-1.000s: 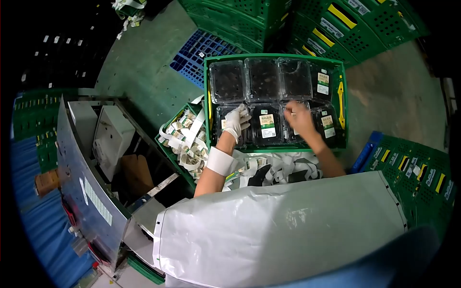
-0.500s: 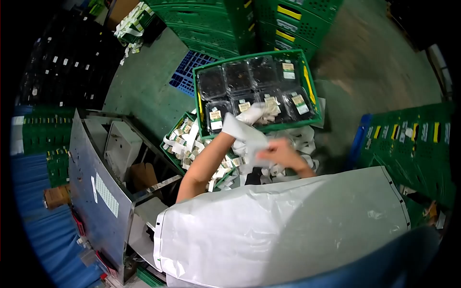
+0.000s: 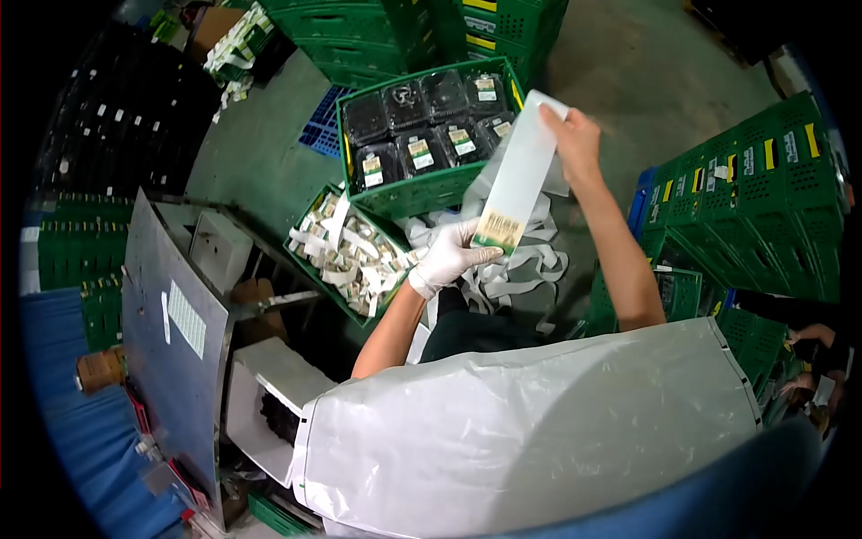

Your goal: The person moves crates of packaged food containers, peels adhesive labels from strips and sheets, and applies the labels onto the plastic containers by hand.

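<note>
A white label strip [image 3: 524, 171] is stretched on a slant between my two hands. My gloved left hand [image 3: 446, 258] pinches its lower end, beside a printed label with a barcode [image 3: 499, 226]. Bare, my right hand [image 3: 576, 145] grips the strip's upper end between thumb and fingers. Behind the strip, a green crate [image 3: 413, 190] holds two rows of clear-lidded plastic boxes [image 3: 420, 151] with dark contents. The front-row boxes and the far-right back box [image 3: 486, 92] carry labels. The strip partly covers the front row's right end.
Below the crate stands a smaller green crate [image 3: 370, 313] heaped with label rolls and strips. Loose white backing strips [image 3: 530, 280] lie on the floor. A metal table [image 3: 180, 359] is at left, green crate stacks [image 3: 745, 198] at right. A white apron [image 3: 521, 422] covers my front.
My left hand has drawn back from the crate's boxes towards me. My right hand has risen to the upper right, and the strip is now pulled out between them. The view has shifted.
</note>
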`<state>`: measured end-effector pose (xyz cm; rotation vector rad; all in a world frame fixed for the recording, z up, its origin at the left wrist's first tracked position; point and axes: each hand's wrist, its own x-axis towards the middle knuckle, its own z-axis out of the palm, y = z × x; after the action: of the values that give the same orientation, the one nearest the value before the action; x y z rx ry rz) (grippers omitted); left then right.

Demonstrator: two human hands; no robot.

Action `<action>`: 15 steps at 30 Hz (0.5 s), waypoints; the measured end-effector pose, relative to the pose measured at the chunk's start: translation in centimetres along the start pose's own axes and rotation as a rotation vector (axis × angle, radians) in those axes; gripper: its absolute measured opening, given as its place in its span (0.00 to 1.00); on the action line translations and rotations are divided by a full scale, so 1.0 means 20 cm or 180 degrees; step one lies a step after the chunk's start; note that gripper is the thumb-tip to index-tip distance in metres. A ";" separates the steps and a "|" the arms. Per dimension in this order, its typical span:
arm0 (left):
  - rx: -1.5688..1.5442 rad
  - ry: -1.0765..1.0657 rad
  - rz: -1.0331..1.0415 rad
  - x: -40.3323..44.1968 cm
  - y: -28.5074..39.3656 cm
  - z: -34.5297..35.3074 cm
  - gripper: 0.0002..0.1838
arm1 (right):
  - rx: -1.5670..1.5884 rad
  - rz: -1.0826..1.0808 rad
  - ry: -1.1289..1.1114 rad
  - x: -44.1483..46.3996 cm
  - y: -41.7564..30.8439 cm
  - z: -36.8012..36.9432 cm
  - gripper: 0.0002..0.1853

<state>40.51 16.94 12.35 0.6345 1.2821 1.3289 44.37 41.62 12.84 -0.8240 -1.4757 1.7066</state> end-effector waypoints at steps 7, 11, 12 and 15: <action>-0.0390 0.0812 0.0561 -0.11 0.00 0.05 0.20 | -0.3600 -0.0750 -0.0357 -0.11 -0.09 -0.04 0.35; -0.0499 0.0982 0.0554 -0.13 0.02 -0.02 0.23 | -0.1870 -0.1038 -0.2317 -0.36 -0.16 0.09 0.23; -0.0513 0.1002 0.0546 -0.14 0.02 -0.06 0.23 | -0.1902 -0.1160 -0.2677 -0.41 -0.16 0.14 0.21; 0.0156 0.1376 0.0682 -0.14 0.06 -0.18 0.25 | -0.1901 -0.0122 -0.2708 -0.45 -0.10 0.29 0.14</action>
<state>37.53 13.57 13.30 0.5463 1.6312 1.6778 44.62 31.16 15.69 -0.3164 -2.6327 1.6784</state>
